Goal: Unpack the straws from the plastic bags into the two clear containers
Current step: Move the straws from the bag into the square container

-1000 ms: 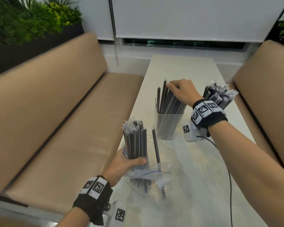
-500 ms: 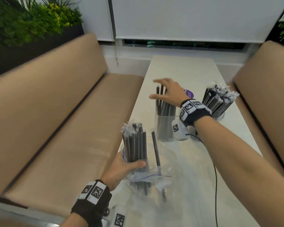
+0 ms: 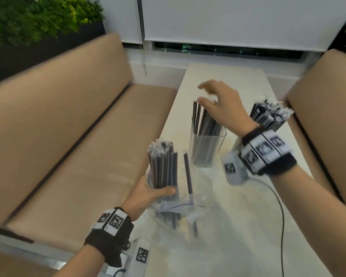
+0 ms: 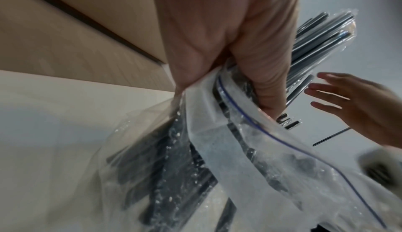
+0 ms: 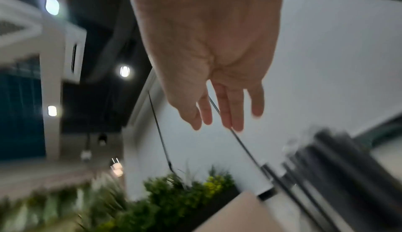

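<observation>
Soft, even indoor light falls on everything I see. My right hand [image 3: 221,105] smears with motion blur. Ceiling lamps [image 5: 124,71] glare overhead; edges bend.

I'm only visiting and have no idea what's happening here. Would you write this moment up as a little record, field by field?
Setting: white table between tan benches
Left hand: grips a bundle of wrapped straws standing in an open plastic bag
Right hand: fingers spread, holding nothing, above the nearer container
Nearer clear container: dark straws standing inside
Second straw bunch: wrapped, at the table's right side; its container is mostly hidden behind the right wrist
Loose straw: single, upright in the bag
Job so far: part done; straws remain in the bag
</observation>
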A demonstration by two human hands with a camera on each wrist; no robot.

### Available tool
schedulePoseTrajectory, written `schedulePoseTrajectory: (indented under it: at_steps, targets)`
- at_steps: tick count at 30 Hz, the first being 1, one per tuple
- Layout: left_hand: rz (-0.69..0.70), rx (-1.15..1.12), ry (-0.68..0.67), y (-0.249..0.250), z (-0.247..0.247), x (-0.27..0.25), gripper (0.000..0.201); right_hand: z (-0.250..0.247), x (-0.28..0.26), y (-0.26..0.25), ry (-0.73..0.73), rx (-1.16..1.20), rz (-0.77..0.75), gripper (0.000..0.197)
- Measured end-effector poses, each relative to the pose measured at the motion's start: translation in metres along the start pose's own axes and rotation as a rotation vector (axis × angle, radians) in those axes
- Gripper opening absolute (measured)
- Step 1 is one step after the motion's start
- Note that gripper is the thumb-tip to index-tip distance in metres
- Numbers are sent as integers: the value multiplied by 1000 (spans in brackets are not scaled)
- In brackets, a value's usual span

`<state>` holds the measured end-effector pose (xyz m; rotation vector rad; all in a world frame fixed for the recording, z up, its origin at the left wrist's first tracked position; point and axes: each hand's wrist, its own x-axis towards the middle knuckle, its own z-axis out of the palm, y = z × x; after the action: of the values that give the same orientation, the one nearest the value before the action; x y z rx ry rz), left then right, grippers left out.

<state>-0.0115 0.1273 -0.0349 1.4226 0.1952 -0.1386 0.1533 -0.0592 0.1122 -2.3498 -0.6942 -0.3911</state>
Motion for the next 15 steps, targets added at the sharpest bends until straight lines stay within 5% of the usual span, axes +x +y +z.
schedulePoseTrajectory:
  at_steps: [2, 5, 7, 12, 15]
  targets:
    - [11, -15, 2, 1, 1, 0, 46, 4, -48, -15, -59, 166, 98, 38]
    - [25, -8, -21, 1, 9, -1, 49, 34, -114, -22, -365, 330, 365, 74]
    - [15, 27, -82, 1, 19, -3, 50, 59, -138, -23, -467, 480, 408, 74]
    - [30, 53, -150, -4, 37, -9, 54, 79, -156, -20, -222, 652, 481, 49]
    - [25, 52, -172, -7, 41, -13, 57, 76, -159, -15, -225, 680, 481, 48]
